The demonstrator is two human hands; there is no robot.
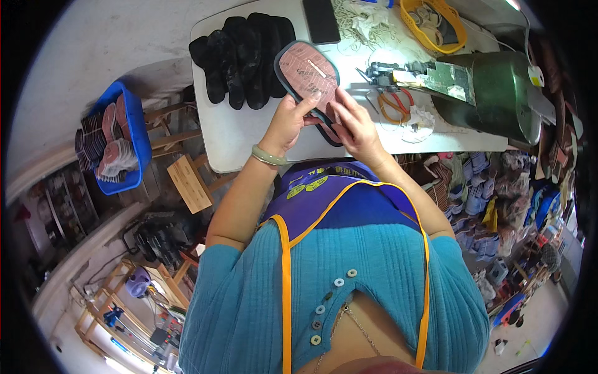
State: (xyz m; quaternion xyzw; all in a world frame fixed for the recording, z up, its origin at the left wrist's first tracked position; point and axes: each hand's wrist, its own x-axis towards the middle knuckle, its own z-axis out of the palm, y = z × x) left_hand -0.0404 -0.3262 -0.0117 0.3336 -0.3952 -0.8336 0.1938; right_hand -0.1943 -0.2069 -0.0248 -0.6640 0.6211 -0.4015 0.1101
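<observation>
Over the front of the white table I hold an insole (pixel 305 70) with a pink, printed underside and a dark rim, its wide end pointing away from me. My left hand (pixel 289 121) grips it from the left, thumb lying on the pink face. On its right edge rest the fingers of my right hand (pixel 358 124), closed against the narrow lower part; the fingertips partly cover that part. Just left of the insole lies a row of overlapping black fuzzy insoles (pixel 240 59).
A sewing machine (pixel 451 81) with a dark green body stands at the right. Near it lie orange-handled scissors (pixel 398 105) and a crumpled white scrap (pixel 418 124). Farther back are a black phone (pixel 321 20), loose threads (pixel 367 25) and a yellow basket (pixel 458 43). A blue basket (pixel 134 134) of soles stands left.
</observation>
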